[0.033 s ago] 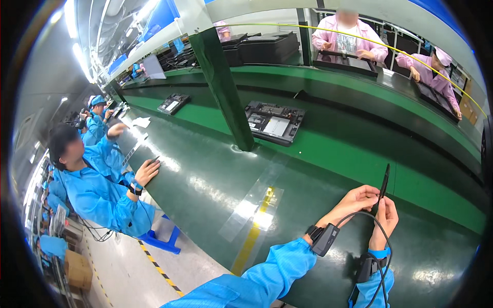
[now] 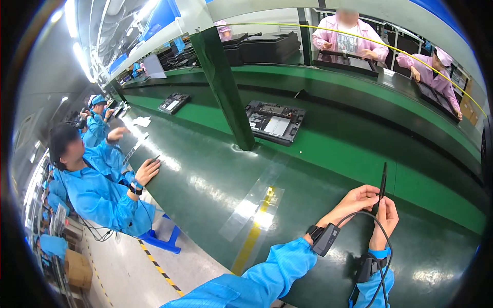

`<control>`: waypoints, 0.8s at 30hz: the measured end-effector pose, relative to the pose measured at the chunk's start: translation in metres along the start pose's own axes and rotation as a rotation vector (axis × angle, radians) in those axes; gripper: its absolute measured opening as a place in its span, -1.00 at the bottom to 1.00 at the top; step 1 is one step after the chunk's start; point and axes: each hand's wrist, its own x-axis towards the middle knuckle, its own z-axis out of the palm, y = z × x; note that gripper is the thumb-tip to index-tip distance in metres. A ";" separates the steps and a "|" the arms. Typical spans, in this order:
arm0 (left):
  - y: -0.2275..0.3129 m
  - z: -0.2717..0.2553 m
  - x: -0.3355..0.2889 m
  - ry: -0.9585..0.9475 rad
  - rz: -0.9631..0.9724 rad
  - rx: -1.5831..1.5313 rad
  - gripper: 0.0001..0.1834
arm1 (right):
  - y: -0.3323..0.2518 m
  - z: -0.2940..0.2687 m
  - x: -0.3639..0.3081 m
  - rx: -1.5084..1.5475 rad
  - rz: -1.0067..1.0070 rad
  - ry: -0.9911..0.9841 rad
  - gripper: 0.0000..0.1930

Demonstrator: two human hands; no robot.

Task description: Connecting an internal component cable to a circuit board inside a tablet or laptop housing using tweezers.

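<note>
Over the right part of the bench, both my hands hold a slim black pointed tool (image 2: 384,179), its tip up and away from me. I cannot make out its exact kind. My left hand (image 2: 354,204) pinches the tool's lower part between thumb and fingertips. Close beside it, my right hand (image 2: 386,220) has its fingers closed round the same part. Each wrist wears a black strapped device, and a black cable (image 2: 377,222) loops from the left one past my right forearm.
Beyond the green post (image 2: 221,82), an opened laptop base (image 2: 280,120) lies on the green conveyor (image 2: 334,159); another (image 2: 174,103) lies farther left. Clear and yellow tape (image 2: 251,241) crosses the bench. A blue-clad co-worker (image 2: 102,190) sits left; pink-clad people work across the line.
The tip of the black tool has swung slightly left, so it stands a little more upright. My hands stay nearly where they were.
</note>
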 end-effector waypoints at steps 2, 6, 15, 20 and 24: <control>0.002 0.002 0.001 0.014 0.006 -0.018 -0.61 | -0.003 0.000 0.000 0.005 0.021 -0.023 -0.84; -0.003 0.002 0.003 -0.016 0.023 -0.034 -0.59 | -0.002 -0.006 0.000 -0.063 -0.004 -0.014 -0.82; -0.008 -0.003 0.004 0.057 -0.041 -0.212 -0.59 | -0.003 -0.010 0.001 -0.006 0.004 0.164 -0.80; -0.010 -0.006 0.006 0.042 -0.030 -0.220 -0.64 | -0.007 -0.005 0.002 -0.003 -0.003 0.200 -0.74; -0.014 -0.006 0.007 0.032 -0.011 -0.180 -0.67 | -0.012 -0.002 0.000 0.071 0.021 0.168 -0.71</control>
